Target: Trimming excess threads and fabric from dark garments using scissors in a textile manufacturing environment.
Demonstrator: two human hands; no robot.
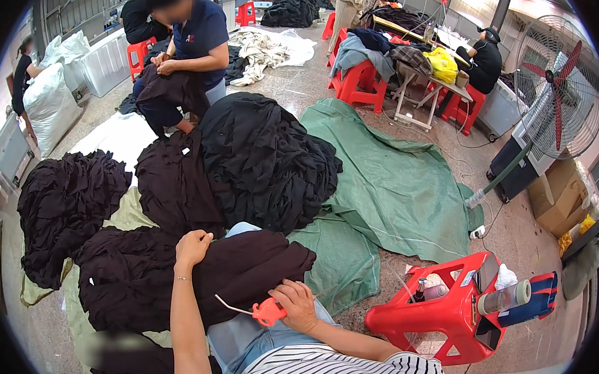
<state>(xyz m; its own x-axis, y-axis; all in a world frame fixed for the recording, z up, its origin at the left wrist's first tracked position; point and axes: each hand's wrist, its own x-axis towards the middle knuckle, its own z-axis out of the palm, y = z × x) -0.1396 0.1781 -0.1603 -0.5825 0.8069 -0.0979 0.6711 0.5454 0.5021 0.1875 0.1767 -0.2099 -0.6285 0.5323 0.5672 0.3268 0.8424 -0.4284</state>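
My left hand (193,245) pinches the edge of a dark brown garment (239,269) that lies across my lap. My right hand (297,305) grips a small orange-red tool (266,312) with a thin metal tip that points left, just above my blue jeans (242,338). More dark garments are stacked in piles before me: one at the left (65,203), one in the middle (176,183), and a large black heap (267,157).
A green tarp (395,186) covers the floor to the right. A tipped red plastic stool (453,309) with bottles stands at my right. Another person (188,50) sits opposite handling a dark garment. A standing fan (559,86), cardboard boxes, red stools and other workers are farther off.
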